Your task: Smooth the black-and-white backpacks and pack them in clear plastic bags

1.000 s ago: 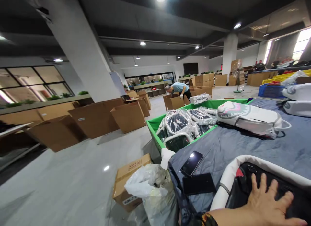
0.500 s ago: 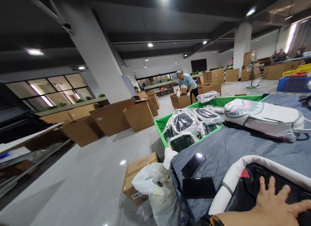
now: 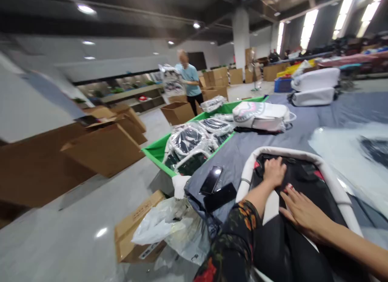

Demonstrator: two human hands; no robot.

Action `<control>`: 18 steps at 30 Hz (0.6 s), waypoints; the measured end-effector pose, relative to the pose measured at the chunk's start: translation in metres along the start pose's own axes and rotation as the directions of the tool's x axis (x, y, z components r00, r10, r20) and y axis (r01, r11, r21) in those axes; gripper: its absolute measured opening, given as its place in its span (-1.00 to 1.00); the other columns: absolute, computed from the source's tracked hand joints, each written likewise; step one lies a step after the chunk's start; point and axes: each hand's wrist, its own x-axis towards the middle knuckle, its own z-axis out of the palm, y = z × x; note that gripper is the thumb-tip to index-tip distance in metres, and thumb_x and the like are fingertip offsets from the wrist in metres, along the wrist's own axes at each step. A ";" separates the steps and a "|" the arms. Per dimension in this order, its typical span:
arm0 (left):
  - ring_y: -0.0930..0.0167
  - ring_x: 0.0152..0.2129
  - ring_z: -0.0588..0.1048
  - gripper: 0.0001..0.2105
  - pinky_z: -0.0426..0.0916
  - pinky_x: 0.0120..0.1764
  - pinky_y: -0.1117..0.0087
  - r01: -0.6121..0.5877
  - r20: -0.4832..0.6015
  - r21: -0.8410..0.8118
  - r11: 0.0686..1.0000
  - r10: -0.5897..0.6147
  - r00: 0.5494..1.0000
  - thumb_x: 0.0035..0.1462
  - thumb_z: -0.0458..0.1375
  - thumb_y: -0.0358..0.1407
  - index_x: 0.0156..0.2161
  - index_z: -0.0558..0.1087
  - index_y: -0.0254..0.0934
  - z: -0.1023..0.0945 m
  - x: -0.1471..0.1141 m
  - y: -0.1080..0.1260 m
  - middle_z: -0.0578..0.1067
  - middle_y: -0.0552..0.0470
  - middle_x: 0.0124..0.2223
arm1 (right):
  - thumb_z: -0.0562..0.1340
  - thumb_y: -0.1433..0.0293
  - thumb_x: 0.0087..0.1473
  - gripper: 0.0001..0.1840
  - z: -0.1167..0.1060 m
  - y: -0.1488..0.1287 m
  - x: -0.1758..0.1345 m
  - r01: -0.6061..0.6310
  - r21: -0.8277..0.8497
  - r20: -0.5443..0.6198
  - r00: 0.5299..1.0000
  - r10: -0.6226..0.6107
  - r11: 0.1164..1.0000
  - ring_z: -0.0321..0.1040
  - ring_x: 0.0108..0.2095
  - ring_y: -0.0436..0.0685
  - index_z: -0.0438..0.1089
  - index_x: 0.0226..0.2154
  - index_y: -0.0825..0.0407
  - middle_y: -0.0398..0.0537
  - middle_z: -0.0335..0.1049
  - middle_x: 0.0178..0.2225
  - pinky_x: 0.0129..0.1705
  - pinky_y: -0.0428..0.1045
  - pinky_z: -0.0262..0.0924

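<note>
A white and black backpack (image 3: 306, 181) lies on the grey-covered table in front of me, its black padded side up and a white rim around it. My left hand (image 3: 274, 171), below a dark floral sleeve, rests on the black panel near the far end, fingers slightly bent and apart. Closer to me, my right hand (image 3: 304, 211) lies palm down on the same backpack, fingers stretched out. Beyond them, another white backpack (image 3: 262, 116) with a shark-mouth print lies on the table. Two dark phones are left of my backpack, one (image 3: 211, 179) behind the other (image 3: 220, 197).
A green-edged bin (image 3: 157, 152) holds several plastic-wrapped backpacks. Clear plastic (image 3: 336, 152) lies to the right. A white plastic bag (image 3: 182, 229) and a carton (image 3: 136, 221) stand by the table's left edge. A co-worker (image 3: 190, 79) holds a wrapped bag near open cartons (image 3: 104, 148).
My view has swung right. My right hand now shows on the backpack, while my left hand lies nearer its far end. The co-worker has straightened up, holding a wrapped bag.
</note>
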 end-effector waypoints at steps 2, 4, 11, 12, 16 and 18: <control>0.12 0.28 0.28 -0.47 0.14 0.30 -0.04 -0.049 0.058 -0.023 0.999 0.050 0.997 0.45 -0.39 -0.39 0.35 0.14 -0.62 -0.008 -0.010 -0.002 0.32 -0.39 0.33 | -0.04 0.13 0.32 -0.42 -0.013 -0.028 0.001 -0.082 -0.022 0.079 0.993 0.084 0.996 0.26 0.25 0.40 0.36 0.19 0.06 0.29 0.35 0.21 0.12 0.30 0.25; 0.25 0.21 0.35 -0.46 0.22 0.25 0.14 -0.175 0.138 -0.058 0.983 0.181 0.974 0.45 -0.41 -0.40 0.29 0.26 -0.51 -0.017 -0.035 -0.003 0.40 -0.25 0.29 | -0.03 0.17 0.34 -0.42 -0.022 -0.034 0.005 -0.147 -0.018 0.132 0.980 0.148 0.989 0.25 0.26 0.34 0.35 0.20 0.15 0.33 0.29 0.26 0.17 0.25 0.23; 0.34 -0.28 0.50 -0.64 0.35 -0.14 0.35 -0.740 0.342 -0.066 0.669 0.712 0.613 0.37 0.06 -0.03 -0.26 0.53 -0.25 -0.020 -0.133 0.001 0.59 0.01 -0.24 | -0.07 0.32 0.37 -0.47 -0.017 -0.029 0.009 -0.260 0.010 0.138 0.957 0.257 0.965 0.27 0.24 0.33 0.36 0.19 0.20 0.34 0.30 0.25 0.14 0.22 0.24; 0.33 -0.27 0.50 -0.68 0.33 -0.13 0.33 -0.793 0.359 -0.026 0.609 0.746 0.561 0.37 0.08 -0.09 -0.26 0.53 -0.27 -0.013 -0.132 0.001 0.58 -0.01 -0.25 | -0.10 0.32 0.38 -0.47 -0.016 -0.028 0.009 -0.276 0.014 0.134 0.953 0.272 0.961 0.29 0.22 0.32 0.37 0.18 0.19 0.32 0.33 0.23 0.14 0.22 0.24; 0.28 -0.17 0.48 -0.74 0.25 -0.02 0.27 -0.857 0.352 0.094 0.506 0.789 0.504 0.35 0.02 -0.27 -0.17 0.55 -0.29 0.025 -0.115 -0.005 0.57 -0.08 -0.20 | -0.19 0.33 0.40 -0.44 -0.026 -0.018 0.011 -0.336 0.054 0.117 0.937 0.328 0.940 0.38 0.10 0.31 0.33 0.16 0.26 0.36 0.41 0.13 0.10 0.19 0.26; 0.24 -0.09 0.45 -0.72 0.21 0.04 0.22 -0.818 0.302 0.147 0.557 0.762 0.573 0.36 0.00 -0.23 -0.08 0.54 -0.28 0.039 -0.114 -0.008 0.56 -0.12 -0.13 | -0.26 0.38 0.39 -0.40 -0.044 -0.016 0.013 -0.312 0.099 0.116 0.947 0.301 0.945 0.41 0.01 0.31 0.30 0.14 0.32 0.42 0.44 0.05 0.03 0.20 0.28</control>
